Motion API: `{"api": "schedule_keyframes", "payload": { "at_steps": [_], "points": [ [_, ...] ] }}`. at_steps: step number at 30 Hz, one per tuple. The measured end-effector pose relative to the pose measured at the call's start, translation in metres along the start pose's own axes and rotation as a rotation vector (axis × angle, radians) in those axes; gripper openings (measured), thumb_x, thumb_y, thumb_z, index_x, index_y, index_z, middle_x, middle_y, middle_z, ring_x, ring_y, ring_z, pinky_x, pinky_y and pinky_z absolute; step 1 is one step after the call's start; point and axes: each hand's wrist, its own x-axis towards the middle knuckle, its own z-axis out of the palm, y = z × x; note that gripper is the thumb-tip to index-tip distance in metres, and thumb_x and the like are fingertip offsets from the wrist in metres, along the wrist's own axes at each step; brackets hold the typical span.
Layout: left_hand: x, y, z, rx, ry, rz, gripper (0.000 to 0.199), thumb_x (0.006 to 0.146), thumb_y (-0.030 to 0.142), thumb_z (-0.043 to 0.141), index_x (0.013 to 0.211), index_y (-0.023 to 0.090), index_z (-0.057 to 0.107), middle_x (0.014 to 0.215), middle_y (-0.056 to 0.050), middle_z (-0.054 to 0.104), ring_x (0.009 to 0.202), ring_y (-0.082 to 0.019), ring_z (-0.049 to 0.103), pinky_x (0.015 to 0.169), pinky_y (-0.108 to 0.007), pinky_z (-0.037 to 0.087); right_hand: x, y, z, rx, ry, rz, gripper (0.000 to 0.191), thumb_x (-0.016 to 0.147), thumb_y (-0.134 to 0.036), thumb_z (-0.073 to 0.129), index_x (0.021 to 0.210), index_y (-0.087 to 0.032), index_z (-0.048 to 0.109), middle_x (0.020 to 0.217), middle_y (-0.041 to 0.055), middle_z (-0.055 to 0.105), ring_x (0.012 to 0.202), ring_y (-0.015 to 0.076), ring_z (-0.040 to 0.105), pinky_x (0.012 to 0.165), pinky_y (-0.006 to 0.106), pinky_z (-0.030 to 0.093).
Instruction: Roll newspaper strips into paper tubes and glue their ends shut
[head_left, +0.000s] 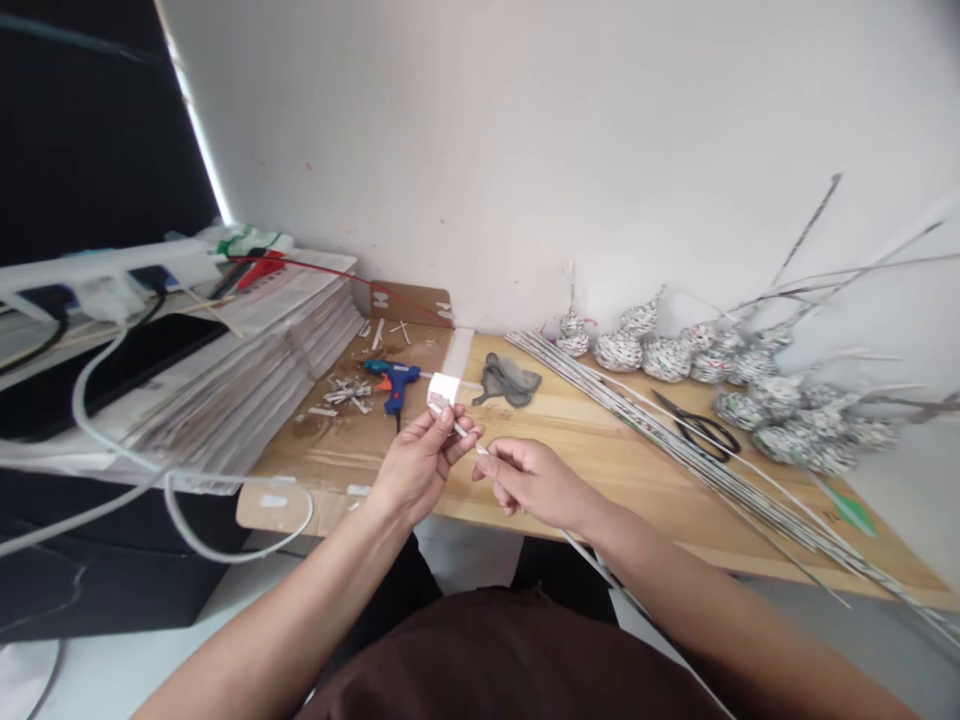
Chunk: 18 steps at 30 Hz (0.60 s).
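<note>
A thin pale paper stick (466,436) runs between my two hands over the table's front part. My left hand (429,452) pinches its upper end, just below a small white paper piece (444,388). To the right, my right hand (523,474) is closed on the same stick, which seems to continue past the wrist and down beside the right forearm. A blue glue gun (400,383) lies just beyond my left hand. Behind the hands rests a crumpled grey cloth (510,380).
Long paper sticks (660,438) cross the wooden table (600,480) on the right, near black scissors (701,430) and woven paper shapes (667,358). Stacked papers (285,350) stand left, with a phone (120,370) and white cable (180,515). Scraps lie on cardboard (300,460).
</note>
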Motion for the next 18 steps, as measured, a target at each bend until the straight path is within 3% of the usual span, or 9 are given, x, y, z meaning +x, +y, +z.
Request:
{"api": "schedule_keyframes", "payload": {
  "at_steps": [3,5,8,10,15,18],
  "points": [
    [-0.009,0.001,-0.009,-0.017,0.068,0.017,0.009,0.084,0.018,0.063,0.085,0.010,0.065,0.074,-0.003,0.065,0.075,-0.014,0.070,0.068,-0.019,0.059,-0.014,0.008,0.006,-0.168,0.104,-0.096,0.037,0.091,-0.050,0.049,0.079,-0.018,0.062,0.061,-0.0008,0.057,0.055,0.0098,0.052,0.056,0.023,0.038],
    [-0.013,0.001,-0.013,-0.027,0.077,0.000,0.009,0.085,0.019,0.062,0.085,0.011,0.065,0.073,-0.003,0.064,0.073,-0.014,0.069,0.065,-0.020,0.059,-0.019,0.014,0.010,0.023,0.003,-0.009,0.041,0.091,-0.054,0.045,0.078,-0.018,0.059,0.052,-0.0034,0.050,0.047,0.0095,0.048,0.051,0.023,0.038],
    [-0.018,-0.001,-0.016,-0.048,0.067,-0.025,0.009,0.085,0.019,0.062,0.087,0.011,0.065,0.072,-0.003,0.063,0.068,-0.012,0.068,0.064,-0.019,0.059,-0.020,0.023,0.015,0.460,-0.255,0.164,0.045,0.090,-0.060,0.042,0.076,-0.019,0.053,0.041,-0.0089,0.035,0.035,0.0092,0.038,0.042,0.023,0.035],
    [-0.021,-0.003,-0.016,-0.056,0.066,-0.025,0.009,0.085,0.019,0.063,0.088,0.011,0.065,0.072,-0.003,0.063,0.067,-0.011,0.067,0.064,-0.018,0.059,-0.019,0.027,0.017,0.567,-0.303,0.181,0.044,0.089,-0.060,0.043,0.077,-0.018,0.052,0.041,-0.0094,0.035,0.035,0.0093,0.039,0.040,0.022,0.033],
    [-0.026,-0.008,-0.013,-0.048,0.108,-0.014,0.009,0.083,0.019,0.065,0.086,0.011,0.066,0.072,-0.003,0.064,0.067,-0.011,0.067,0.064,-0.018,0.059,-0.017,0.025,0.020,0.192,-0.128,0.037,0.041,0.091,-0.055,0.046,0.085,-0.016,0.058,0.048,-0.0055,0.049,0.042,0.0078,0.047,0.048,0.020,0.037],
    [-0.030,-0.009,-0.013,-0.040,0.114,-0.015,0.010,0.082,0.019,0.066,0.086,0.010,0.067,0.071,-0.004,0.064,0.066,-0.011,0.067,0.063,-0.017,0.058,-0.015,0.024,0.024,0.180,-0.143,0.028,0.042,0.093,-0.055,0.042,0.084,-0.017,0.057,0.048,-0.0053,0.049,0.042,0.0077,0.047,0.048,0.020,0.037]
  ]
}}
